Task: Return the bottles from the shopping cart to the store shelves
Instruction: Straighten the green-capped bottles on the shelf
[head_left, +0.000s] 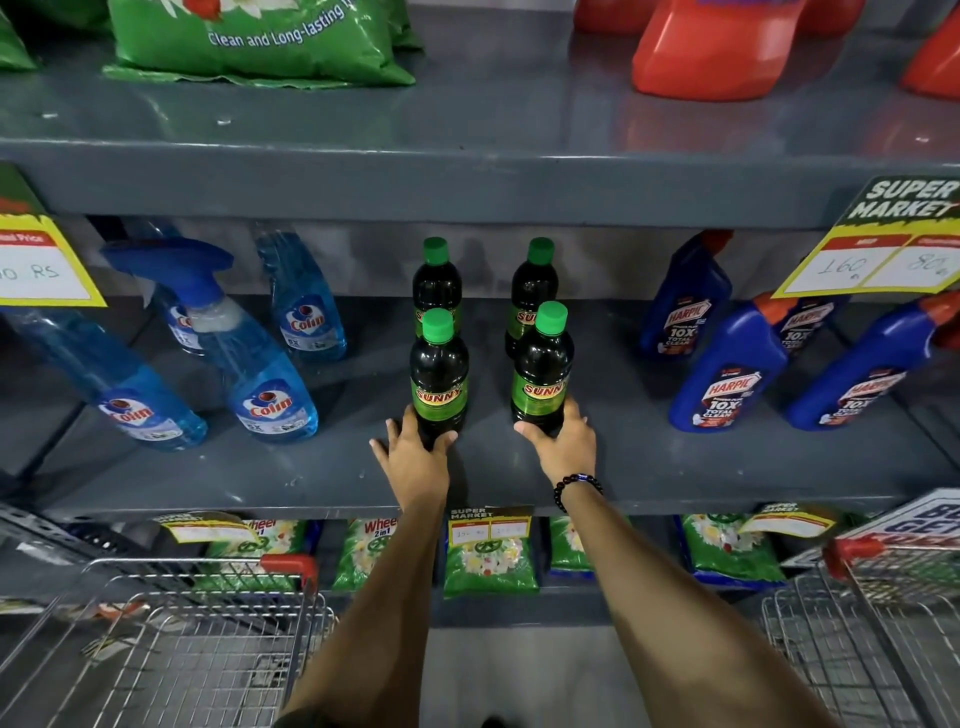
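Several dark Sunny bottles with green caps stand upright on the grey middle shelf. My left hand wraps the base of the front left bottle. My right hand, with a bead bracelet on its wrist, wraps the base of the front right bottle. Both front bottles rest on the shelf. Two more Sunny bottles stand behind them. A wire shopping cart is at the lower left; no bottles show in it.
Blue Colin spray bottles lean on the shelf's left part, blue Harpic bottles on its right. Green detergent bags fill the shelf below. A second wire cart is at the lower right. Price tags hang from the upper shelf's edge.
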